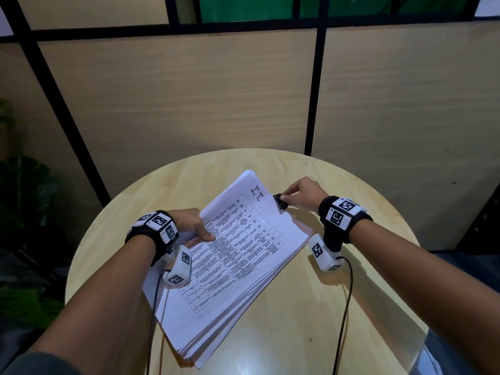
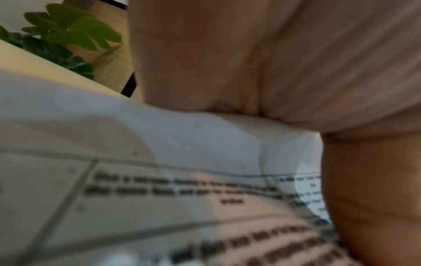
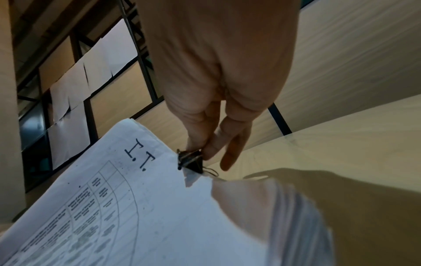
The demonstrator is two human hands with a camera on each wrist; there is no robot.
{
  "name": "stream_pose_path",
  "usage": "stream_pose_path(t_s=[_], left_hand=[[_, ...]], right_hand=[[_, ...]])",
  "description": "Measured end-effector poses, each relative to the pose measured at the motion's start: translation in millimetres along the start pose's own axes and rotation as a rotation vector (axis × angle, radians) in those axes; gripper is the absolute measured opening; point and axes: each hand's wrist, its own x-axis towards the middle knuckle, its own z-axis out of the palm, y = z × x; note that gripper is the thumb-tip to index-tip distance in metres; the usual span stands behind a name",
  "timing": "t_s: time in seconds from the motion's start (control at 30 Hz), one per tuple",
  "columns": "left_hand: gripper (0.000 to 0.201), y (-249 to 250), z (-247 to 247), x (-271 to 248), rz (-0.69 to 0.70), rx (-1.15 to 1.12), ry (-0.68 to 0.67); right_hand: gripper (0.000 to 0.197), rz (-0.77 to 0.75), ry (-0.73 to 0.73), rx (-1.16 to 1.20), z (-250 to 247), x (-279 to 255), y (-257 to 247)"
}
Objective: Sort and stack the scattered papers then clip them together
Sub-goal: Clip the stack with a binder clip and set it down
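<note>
Head view — "I.T." handwritten atop paper stack [image 1: 244, 255], beside binder clip [image 1: 279, 201]

Your stack of papers [image 1: 243, 266], top sheet printed with tables, is lying diagonally on the table [image 1: 324, 307]; the black binder clip [image 1: 280, 202] is sitting against its far-right edge.

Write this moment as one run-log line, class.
stage: clipping | left hand: grips paper stack on table | right hand: pinches binder clip at stack edge | clip seated: cannot tell
</note>
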Motion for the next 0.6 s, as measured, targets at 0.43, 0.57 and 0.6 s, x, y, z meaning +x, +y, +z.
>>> stream_pose_path(t_s=[0.43, 0.57, 0.6], left_hand=[[0.045, 0, 0, -2, 0.021, -0.022, -0.011], [0.039, 3, 1, -4, 0.024, 0.001, -0.009], [0.036, 4, 1, -5, 0.023, 0.001, -0.009]], right_hand=[[0.035, 0.075, -0.144, 0.357, -15, 1, 12], [0.035, -0.004, -0.111, 0.2, -24, 2, 11], [0.034, -0.042, -0.122, 0.147, -24, 1, 10]])
